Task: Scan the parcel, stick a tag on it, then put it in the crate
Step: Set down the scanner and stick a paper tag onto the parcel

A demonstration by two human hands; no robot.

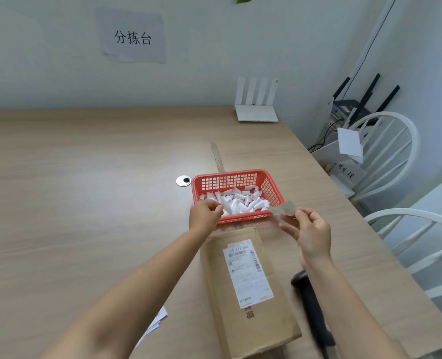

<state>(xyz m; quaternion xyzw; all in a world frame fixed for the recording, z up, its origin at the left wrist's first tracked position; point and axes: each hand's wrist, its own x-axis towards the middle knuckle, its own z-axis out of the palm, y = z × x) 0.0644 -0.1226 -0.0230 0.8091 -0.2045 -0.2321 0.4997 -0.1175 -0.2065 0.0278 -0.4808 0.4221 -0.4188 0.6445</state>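
- Two pinches: my left hand (205,213) grips a white tag (223,207) over the basket (271,186); my right hand (312,233) nips peeled backing (283,209).
- Flimsy, sticky tag: edge-hold only.
- Parcel (251,288) looks stiff, light; grasp its long sides.

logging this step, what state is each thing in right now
parcel: flat on the table, shipping label up, closed
red basket: upright behind the parcel, part filled with white paper bits
tag: off the parcel, pinched in the right hand
left hand: at the basket's near rim, fingers pinched together
scanner: lying on the table, under the right forearm
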